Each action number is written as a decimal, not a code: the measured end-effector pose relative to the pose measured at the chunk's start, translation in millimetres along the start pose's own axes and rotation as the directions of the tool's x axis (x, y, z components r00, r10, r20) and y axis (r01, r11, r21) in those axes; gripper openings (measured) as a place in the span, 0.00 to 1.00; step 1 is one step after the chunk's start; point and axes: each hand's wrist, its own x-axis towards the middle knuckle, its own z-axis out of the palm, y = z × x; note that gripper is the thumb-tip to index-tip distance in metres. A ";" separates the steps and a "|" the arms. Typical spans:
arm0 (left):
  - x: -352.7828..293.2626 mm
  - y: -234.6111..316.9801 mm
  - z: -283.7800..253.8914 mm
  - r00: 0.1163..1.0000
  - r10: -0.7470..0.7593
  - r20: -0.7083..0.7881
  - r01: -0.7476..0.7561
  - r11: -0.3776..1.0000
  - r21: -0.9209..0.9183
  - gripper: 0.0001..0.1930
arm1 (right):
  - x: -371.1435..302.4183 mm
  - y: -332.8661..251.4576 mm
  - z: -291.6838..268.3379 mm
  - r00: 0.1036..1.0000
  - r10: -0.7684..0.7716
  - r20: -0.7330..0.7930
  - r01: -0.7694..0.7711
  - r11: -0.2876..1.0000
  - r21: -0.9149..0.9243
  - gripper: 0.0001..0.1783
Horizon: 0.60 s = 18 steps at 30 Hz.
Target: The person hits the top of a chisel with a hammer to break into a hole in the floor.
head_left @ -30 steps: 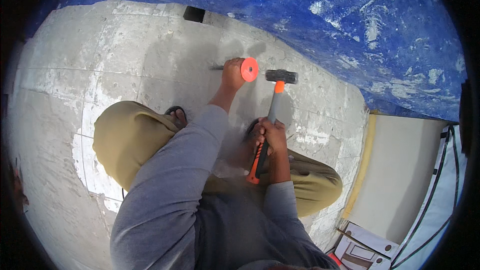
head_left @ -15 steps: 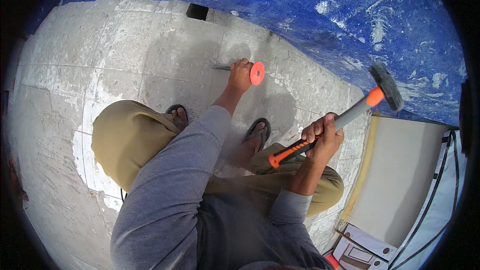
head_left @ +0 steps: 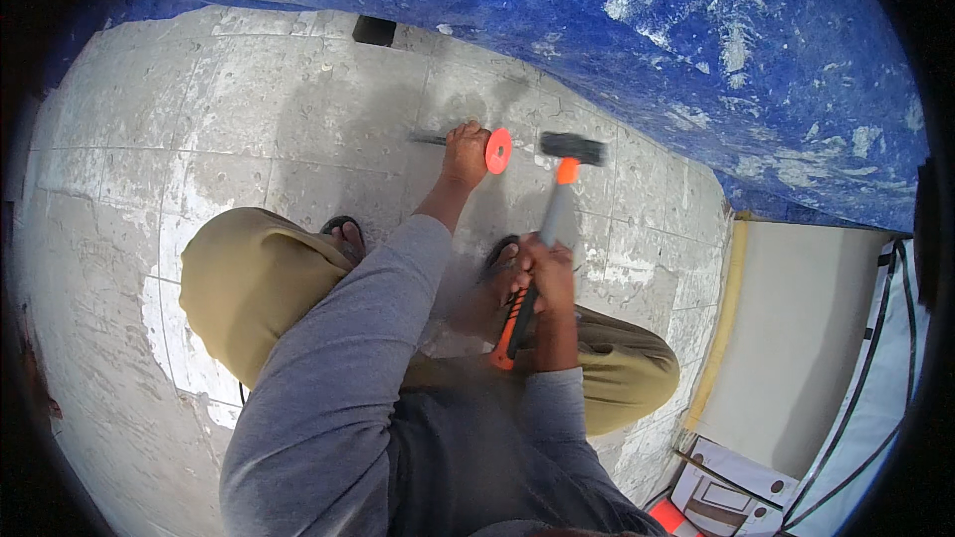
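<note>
Head view, looking straight down: left hand [head_left: 465, 154] stretched forward, arm nearly straight, fingers wrapped tight round one chisel [head_left: 438, 139] lying low along the tiled floor [head_left: 249, 109], its steel tip pointing left, orange guard disc [head_left: 498, 150] just right of the fist. Right hand [head_left: 545, 278] sits close to the body, clenched round one hammer [head_left: 552, 229] on its orange-and-black handle, dark head right beside the disc. Two knees bent in tan trousers [head_left: 249, 288], two sandalled feet [head_left: 343, 234] between. One blue tarp [head_left: 647, 30] beyond.
</note>
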 end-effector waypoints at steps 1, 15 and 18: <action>3.1 -0.6 -0.4 1.000 0.008 -0.018 -0.008 1.000 -0.021 0.05 | 1.4 -8.5 -11.5 0.994 -0.113 0.008 0.113 0.992 -0.052 0.09; -3.5 -70.3 -30.6 0.987 -0.133 0.091 0.100 0.946 0.308 0.07 | 11.8 44.2 23.6 0.965 0.251 0.078 -0.222 0.938 -0.268 0.08; -2.9 -62.1 -38.8 0.994 -0.021 -0.106 0.039 0.983 0.178 0.08 | 6.6 31.7 26.4 0.968 0.242 0.074 -0.220 0.950 -0.221 0.09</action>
